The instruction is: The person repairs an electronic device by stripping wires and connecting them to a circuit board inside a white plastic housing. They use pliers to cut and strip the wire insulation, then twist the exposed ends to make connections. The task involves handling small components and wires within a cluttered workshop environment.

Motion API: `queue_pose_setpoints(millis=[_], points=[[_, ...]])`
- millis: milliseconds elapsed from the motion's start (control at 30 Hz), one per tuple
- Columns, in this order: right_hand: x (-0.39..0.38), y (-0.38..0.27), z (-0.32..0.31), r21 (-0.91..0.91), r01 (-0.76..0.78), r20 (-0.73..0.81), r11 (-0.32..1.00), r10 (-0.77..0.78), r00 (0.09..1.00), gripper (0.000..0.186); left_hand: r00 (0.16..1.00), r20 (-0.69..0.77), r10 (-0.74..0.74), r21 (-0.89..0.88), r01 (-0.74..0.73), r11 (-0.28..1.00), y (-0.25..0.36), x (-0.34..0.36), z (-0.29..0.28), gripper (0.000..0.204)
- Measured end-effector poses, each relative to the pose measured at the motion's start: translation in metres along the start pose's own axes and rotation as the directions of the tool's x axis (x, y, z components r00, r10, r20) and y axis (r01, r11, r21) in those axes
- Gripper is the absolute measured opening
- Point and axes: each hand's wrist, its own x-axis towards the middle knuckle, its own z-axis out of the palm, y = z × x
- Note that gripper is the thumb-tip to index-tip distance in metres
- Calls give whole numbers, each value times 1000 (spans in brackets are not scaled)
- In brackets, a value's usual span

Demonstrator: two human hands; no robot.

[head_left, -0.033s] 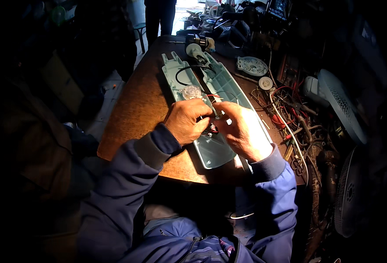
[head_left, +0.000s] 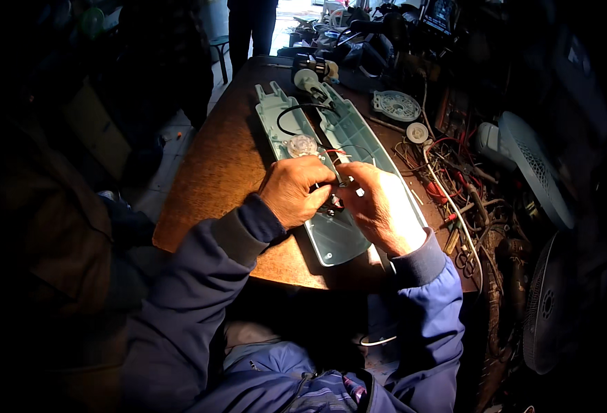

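Two long pale green plastic housing halves lie side by side on the wooden table. My left hand (head_left: 294, 191) is over the left half (head_left: 332, 242), its thumb and fingertips pinched together. Facing it, my right hand (head_left: 382, 206) also has thumb and fingers closed, the fingertips of both almost meeting. What they pinch is hidden; thin wires run into this spot. Just beyond my left knuckles sits a clear round plastic part (head_left: 302, 145). A black cable (head_left: 280, 122) loops across the left half toward the right half (head_left: 350, 120). At its far end rests a motor-like unit (head_left: 310, 74).
The brown table (head_left: 203, 182) stretches away from me. On the right are a round slotted cover (head_left: 396, 105), a small white disc (head_left: 417, 132), tangled wires (head_left: 448, 179), scissors (head_left: 464, 260) and a fan head (head_left: 534, 165). A person (head_left: 252, 27) stands beyond the far end.
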Motion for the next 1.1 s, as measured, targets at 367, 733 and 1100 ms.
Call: queue_pose_setpoints(millis=[367, 733, 1100], points=[[17, 25, -11, 207, -88, 267, 974, 30, 963, 12, 1000, 15, 16, 20, -17, 1000, -1, -4, -1, 12], [29, 38, -15, 380, -291, 400, 878, 128, 908, 14, 1000, 17, 15, 44, -16, 999, 1, -4, 0, 13], [34, 31, -14, 448, -505, 434, 738, 315, 844, 7, 992, 18, 122, 219, -123, 968, 10, -7, 0, 15]])
